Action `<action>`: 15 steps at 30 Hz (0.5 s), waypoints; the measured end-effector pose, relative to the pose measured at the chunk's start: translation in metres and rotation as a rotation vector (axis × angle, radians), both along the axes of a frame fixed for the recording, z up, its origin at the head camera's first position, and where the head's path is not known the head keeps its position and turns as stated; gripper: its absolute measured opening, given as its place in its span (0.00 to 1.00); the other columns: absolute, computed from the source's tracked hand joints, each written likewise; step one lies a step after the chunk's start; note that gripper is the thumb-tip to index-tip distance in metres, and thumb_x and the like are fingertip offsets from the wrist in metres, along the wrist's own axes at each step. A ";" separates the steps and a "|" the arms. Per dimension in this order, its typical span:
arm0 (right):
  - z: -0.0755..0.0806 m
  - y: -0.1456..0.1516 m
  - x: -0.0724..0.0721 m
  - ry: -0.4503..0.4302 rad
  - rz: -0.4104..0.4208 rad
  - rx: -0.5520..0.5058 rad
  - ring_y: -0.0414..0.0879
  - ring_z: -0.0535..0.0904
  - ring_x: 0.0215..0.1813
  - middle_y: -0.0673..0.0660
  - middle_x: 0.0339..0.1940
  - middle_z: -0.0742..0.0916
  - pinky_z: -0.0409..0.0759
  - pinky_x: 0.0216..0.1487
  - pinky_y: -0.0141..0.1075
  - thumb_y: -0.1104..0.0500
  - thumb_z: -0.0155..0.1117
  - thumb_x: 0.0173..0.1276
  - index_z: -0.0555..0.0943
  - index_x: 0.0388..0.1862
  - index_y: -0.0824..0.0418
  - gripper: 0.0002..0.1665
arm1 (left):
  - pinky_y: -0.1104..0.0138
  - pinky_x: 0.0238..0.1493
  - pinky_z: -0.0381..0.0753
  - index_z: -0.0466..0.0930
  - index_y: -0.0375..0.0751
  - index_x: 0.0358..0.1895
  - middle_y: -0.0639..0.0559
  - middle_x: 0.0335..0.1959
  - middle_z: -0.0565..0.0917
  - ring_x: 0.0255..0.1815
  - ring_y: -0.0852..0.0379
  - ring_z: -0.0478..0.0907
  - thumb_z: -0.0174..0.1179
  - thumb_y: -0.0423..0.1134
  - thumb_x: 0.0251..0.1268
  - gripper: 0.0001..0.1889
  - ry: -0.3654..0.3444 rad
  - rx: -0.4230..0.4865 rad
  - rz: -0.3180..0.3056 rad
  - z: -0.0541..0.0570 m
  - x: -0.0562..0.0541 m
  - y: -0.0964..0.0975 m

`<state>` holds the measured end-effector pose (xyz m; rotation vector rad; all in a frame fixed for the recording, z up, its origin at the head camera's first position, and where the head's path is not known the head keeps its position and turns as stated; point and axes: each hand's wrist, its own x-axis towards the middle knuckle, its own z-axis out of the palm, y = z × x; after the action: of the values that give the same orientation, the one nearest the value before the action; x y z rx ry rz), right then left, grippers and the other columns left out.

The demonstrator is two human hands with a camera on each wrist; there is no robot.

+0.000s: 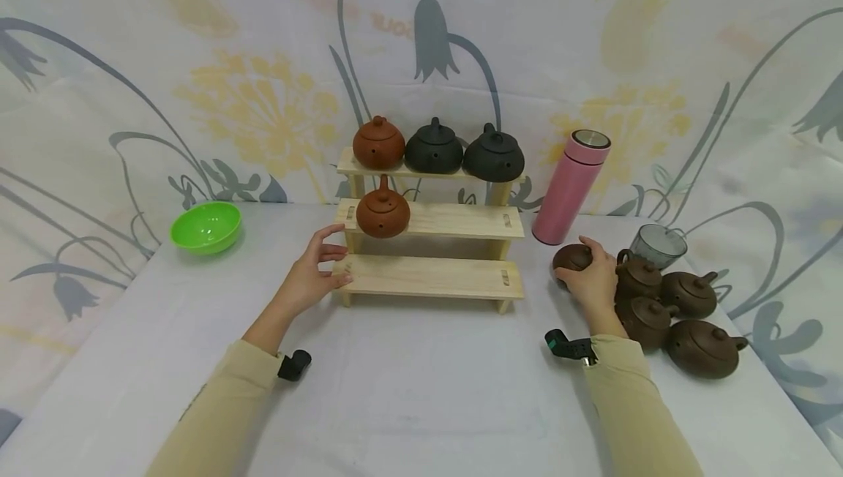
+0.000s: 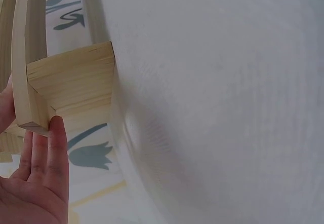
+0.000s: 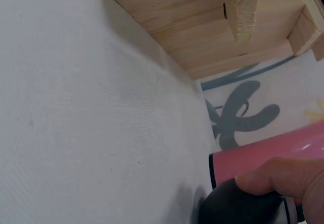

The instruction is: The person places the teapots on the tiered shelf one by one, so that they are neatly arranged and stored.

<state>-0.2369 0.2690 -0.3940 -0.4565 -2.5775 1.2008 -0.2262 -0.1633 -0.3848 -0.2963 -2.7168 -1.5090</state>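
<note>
My left hand [image 1: 312,272] is at the left end of the low wooden stepped stand [image 1: 428,276]. In the left wrist view its fairly straight fingers [image 2: 57,148] touch the end of the lowest board, with the thumb on the other side. My right hand [image 1: 593,279] grips a small dark brown teapot [image 1: 571,257] at the right of the table. In the right wrist view the thumb lies over the dark, rounded teapot [image 3: 238,203]; the rest is cut off. A reddish-brown teapot [image 1: 383,212] sits on the middle board at its left.
On the top board stand another reddish-brown teapot [image 1: 378,144] and two black teapots [image 1: 434,148]. A pink flask [image 1: 569,188] rises behind my right hand. Several dark brown teapots [image 1: 703,349] and a clear glass [image 1: 658,245] crowd the right side. A green bowl [image 1: 207,228] sits at the far left.
</note>
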 end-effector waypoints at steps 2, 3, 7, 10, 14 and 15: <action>0.000 0.001 -0.001 0.028 0.015 0.000 0.69 0.61 0.62 0.74 0.62 0.65 0.61 0.59 0.59 0.65 0.68 0.52 0.65 0.65 0.64 0.39 | 0.49 0.55 0.71 0.50 0.54 0.70 0.38 0.57 0.72 0.61 0.44 0.68 0.65 0.27 0.55 0.44 0.001 0.001 0.001 0.000 0.000 0.000; 0.001 0.002 -0.001 0.044 0.023 -0.012 0.67 0.63 0.60 0.73 0.61 0.67 0.62 0.59 0.57 0.65 0.68 0.51 0.66 0.63 0.65 0.38 | 0.49 0.55 0.71 0.50 0.54 0.70 0.38 0.57 0.72 0.61 0.44 0.68 0.65 0.27 0.55 0.44 0.000 0.002 0.001 0.000 0.000 0.000; 0.006 0.000 0.003 0.061 0.052 -0.105 0.60 0.66 0.58 0.68 0.60 0.71 0.66 0.56 0.50 0.65 0.68 0.51 0.68 0.60 0.65 0.36 | 0.49 0.54 0.71 0.50 0.54 0.70 0.38 0.57 0.72 0.61 0.43 0.68 0.65 0.27 0.55 0.44 0.001 0.008 -0.003 0.000 0.000 -0.001; 0.015 -0.004 0.009 0.053 0.051 -0.167 0.57 0.65 0.58 0.65 0.63 0.68 0.68 0.54 0.48 0.63 0.68 0.54 0.67 0.63 0.63 0.37 | 0.49 0.54 0.71 0.50 0.54 0.70 0.38 0.57 0.72 0.61 0.44 0.67 0.65 0.27 0.55 0.44 0.001 0.009 -0.007 0.000 0.000 0.000; 0.033 -0.012 0.019 0.097 0.057 -0.201 0.54 0.66 0.56 0.62 0.61 0.68 0.72 0.47 0.42 0.60 0.68 0.55 0.67 0.63 0.60 0.36 | 0.49 0.55 0.71 0.50 0.54 0.71 0.38 0.58 0.72 0.61 0.44 0.67 0.65 0.27 0.55 0.44 -0.006 0.010 -0.004 -0.001 -0.001 0.000; 0.037 -0.014 0.021 0.113 0.059 -0.205 0.52 0.67 0.54 0.61 0.59 0.69 0.72 0.45 0.39 0.60 0.68 0.55 0.67 0.62 0.59 0.35 | 0.49 0.55 0.71 0.50 0.54 0.71 0.38 0.58 0.72 0.61 0.44 0.67 0.65 0.27 0.54 0.44 -0.007 0.011 -0.003 -0.001 -0.001 0.000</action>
<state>-0.2161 0.2545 -0.3571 -0.3451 -2.3994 1.4756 -0.2274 -0.1633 -0.3854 -0.2958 -2.7140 -1.5288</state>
